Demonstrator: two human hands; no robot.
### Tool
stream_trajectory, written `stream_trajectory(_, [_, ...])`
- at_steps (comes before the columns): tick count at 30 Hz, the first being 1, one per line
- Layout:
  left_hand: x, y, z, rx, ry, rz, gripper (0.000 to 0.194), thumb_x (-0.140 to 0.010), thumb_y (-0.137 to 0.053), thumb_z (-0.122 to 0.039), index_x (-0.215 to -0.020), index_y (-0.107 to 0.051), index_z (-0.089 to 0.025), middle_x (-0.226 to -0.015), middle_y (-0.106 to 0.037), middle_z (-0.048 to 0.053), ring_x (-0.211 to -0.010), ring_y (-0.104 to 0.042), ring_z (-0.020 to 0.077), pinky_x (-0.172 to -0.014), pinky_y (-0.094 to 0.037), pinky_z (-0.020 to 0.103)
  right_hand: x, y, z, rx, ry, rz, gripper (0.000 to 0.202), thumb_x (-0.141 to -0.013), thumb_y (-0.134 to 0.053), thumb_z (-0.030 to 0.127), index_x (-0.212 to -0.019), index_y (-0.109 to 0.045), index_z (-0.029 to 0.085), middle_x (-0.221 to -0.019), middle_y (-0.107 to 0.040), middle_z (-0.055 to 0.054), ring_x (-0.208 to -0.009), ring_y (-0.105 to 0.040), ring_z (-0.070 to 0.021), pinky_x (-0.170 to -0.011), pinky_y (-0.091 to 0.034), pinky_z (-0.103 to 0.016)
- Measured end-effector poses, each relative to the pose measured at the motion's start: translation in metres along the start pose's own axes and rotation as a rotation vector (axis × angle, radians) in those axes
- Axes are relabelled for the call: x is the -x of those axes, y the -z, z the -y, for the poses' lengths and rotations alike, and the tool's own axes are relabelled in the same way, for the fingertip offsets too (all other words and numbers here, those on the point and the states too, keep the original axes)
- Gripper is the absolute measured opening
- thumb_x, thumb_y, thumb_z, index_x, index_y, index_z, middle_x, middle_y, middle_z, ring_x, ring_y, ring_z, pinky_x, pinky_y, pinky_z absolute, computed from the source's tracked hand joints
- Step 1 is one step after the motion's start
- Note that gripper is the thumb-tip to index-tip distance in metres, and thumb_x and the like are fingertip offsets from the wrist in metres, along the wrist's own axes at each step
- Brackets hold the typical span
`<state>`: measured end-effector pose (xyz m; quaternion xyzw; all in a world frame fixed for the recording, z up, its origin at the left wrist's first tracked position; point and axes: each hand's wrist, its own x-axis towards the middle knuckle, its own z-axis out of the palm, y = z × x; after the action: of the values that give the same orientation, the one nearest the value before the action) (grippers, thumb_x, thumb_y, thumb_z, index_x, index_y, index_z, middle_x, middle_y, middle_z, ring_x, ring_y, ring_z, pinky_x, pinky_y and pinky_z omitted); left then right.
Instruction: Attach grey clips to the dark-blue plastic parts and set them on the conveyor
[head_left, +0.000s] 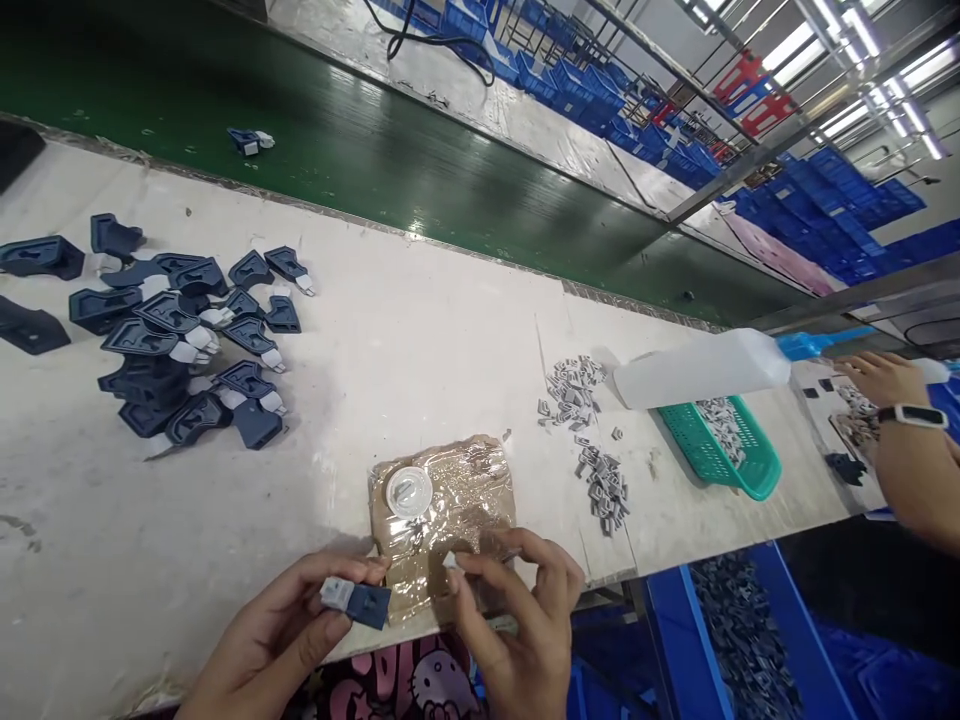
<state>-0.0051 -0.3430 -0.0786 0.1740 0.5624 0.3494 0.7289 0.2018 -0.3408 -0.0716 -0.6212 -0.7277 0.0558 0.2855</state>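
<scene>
My left hand [289,625] is closed on a dark blue plastic part with a light grey end piece [364,604], held over the table's front edge. Between thumb and fingertips, my right hand [525,620] pinches a small whitish piece [451,561]. Both hands are close to a cardboard pad covered in clear tape [480,490]. On that pad sits a round white lid-like dish [409,493] with something small in it. To the left lies a heap of dark blue parts [169,310], many with light grey ends.
Two piles of small grey pieces [602,487] lie right of the pad. Beyond them are a white plastic bottle [701,370] and a green basket [763,470] of small pieces. Another person's hand [885,385] is at far right. A green conveyor belt [360,170] runs behind the table.
</scene>
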Motion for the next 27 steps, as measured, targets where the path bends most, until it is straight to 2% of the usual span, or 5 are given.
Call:
stream_trajectory(6, [-0.01, 0.013, 0.013, -0.109, -0.097, 0.154, 0.02, -0.078, -0.067, -0.048, -0.092, -0.072, -0.035, -0.115, -0.069, 0.0, -0.118, -0.057, 0.0267, -0.096, -0.051, 0.028, -0.001, 0.002, 0.011, -0.145, -0.02, -0.016, 0.011, -0.08, -0.067, 0.019, -0.086, -0.064, 0.028, -0.102, -0.047, -0.005, -0.099, -0.045, -0.0225, -0.08, -0.045, -0.036])
stream_trajectory(15, [-0.007, 0.014, 0.015, -0.071, -0.093, 0.168, 0.017, -0.082, -0.065, -0.042, -0.095, -0.07, -0.033, -0.112, -0.068, 0.0, -0.114, -0.058, 0.0217, -0.093, -0.049, 0.02, 0.002, -0.021, 0.039, -0.455, -0.181, 0.024, 0.014, -0.072, -0.069, 0.016, -0.08, -0.066, 0.027, -0.101, -0.046, -0.003, -0.097, -0.052, -0.02, -0.085, -0.05, -0.037])
stream_trajectory(20, [-0.004, 0.007, 0.013, 0.003, -0.08, 0.136, 0.017, -0.082, -0.067, -0.039, -0.095, -0.071, -0.029, -0.111, -0.069, 0.003, -0.114, -0.059, 0.0225, -0.091, -0.051, 0.02, -0.002, -0.022, 0.037, -0.536, -0.113, 0.105, 0.017, -0.076, -0.067, 0.013, -0.085, -0.066, 0.027, -0.101, -0.048, -0.002, -0.095, -0.057, -0.0171, -0.082, -0.053, -0.033])
stream_trajectory(24, [0.004, -0.001, 0.01, 0.084, -0.083, 0.052, 0.017, -0.079, -0.07, -0.04, -0.088, -0.073, -0.026, -0.1, -0.072, 0.004, -0.1, -0.066, 0.0227, -0.082, -0.054, 0.021, 0.003, -0.019, 0.048, -0.434, -0.038, -0.016, 0.018, -0.078, -0.064, 0.008, -0.082, -0.065, 0.026, -0.096, -0.054, -0.001, -0.093, -0.054, -0.0172, -0.082, -0.051, -0.032])
stream_trajectory(27, [0.008, -0.003, 0.012, 0.089, -0.065, 0.053, 0.024, -0.08, -0.066, -0.046, -0.094, -0.071, -0.027, -0.106, -0.072, 0.006, -0.106, -0.065, 0.029, -0.082, -0.057, 0.031, 0.016, -0.02, 0.061, -0.226, -0.003, -0.047, 0.027, -0.084, -0.057, 0.013, -0.104, -0.067, 0.027, -0.096, -0.06, -0.004, -0.092, -0.055, -0.021, -0.08, -0.051, -0.034])
